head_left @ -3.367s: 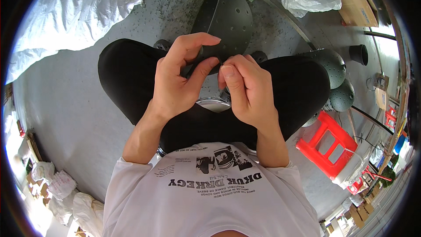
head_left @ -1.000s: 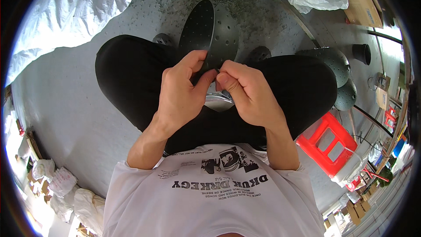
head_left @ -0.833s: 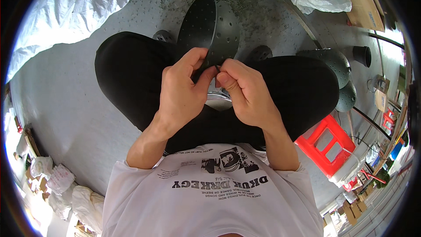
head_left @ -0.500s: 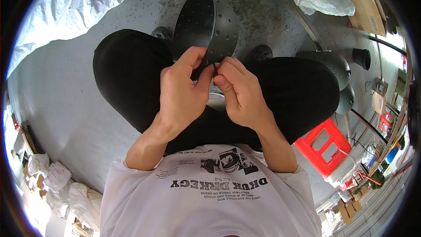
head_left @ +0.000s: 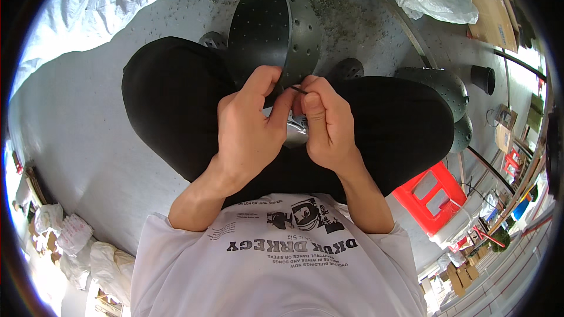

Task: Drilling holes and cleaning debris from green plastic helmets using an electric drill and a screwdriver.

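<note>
the perforated bowl [head_left: 303,40] had turned, exposing more hollow for access, as the left hand's fingers [head_left: 262,78] clasped its near end and the right hand [head_left: 330,124] clamped a dark strip [head_left: 299,90].

Black lettering [head_left: 292,246] on white T-shirt [head_left: 276,287]

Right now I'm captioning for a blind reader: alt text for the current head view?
A person's left hand holds the near edge of a dark perforated bowl while the right hand pinches a thin dark strip there. White sheeting shows at upper left, a red plastic frame right.
</note>
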`<state>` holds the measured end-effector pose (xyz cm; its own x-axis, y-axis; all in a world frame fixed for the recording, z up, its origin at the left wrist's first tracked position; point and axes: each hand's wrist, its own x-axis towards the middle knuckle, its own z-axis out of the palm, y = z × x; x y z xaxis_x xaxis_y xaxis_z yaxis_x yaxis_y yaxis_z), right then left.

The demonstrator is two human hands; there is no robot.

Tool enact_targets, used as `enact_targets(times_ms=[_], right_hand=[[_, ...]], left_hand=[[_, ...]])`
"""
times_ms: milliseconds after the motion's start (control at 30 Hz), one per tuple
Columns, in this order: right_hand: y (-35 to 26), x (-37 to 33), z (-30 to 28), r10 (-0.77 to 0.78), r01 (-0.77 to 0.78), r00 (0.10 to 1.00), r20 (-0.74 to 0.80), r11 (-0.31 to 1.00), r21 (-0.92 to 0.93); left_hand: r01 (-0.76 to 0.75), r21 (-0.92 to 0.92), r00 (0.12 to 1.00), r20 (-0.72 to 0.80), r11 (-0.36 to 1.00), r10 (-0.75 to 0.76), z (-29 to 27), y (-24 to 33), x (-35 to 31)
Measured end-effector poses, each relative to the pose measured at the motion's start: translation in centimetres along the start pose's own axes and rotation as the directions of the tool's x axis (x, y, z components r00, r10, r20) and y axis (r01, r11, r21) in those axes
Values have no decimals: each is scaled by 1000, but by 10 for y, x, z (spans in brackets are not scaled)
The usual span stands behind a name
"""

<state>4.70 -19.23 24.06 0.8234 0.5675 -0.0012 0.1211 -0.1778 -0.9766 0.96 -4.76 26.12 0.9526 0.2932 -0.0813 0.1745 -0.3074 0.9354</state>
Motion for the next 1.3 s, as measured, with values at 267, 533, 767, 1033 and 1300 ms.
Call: enact_targets(times_ms=[267, 533, 767, 1033, 1300], right_hand=[[-3, 2, -1, -54, 54, 999, 0, 998, 16], [1, 5, 16, -77, -3, 970, -229, 944, -330], [5, 10, 16, -100, -5, 966, -237, 914, -406], [4, 13, 13, -106, -3, 965, -239, 909, -416], [3, 15, 14, -101, -3, 966, -237, 915, -403]], left_hand=[[22, 18, 1000, 20, 1000, -22, -1, 3, 1], [12, 44, 996, 83, 999, -16, 5, -2, -2], [4, 6, 995, 102, 1000, -5, 7, -3, -2], [-4, -49, 997, 71, 999, 8, 9, -6, -1], [43, -58, 995, 88, 997, -37, 8, -4, -1]])
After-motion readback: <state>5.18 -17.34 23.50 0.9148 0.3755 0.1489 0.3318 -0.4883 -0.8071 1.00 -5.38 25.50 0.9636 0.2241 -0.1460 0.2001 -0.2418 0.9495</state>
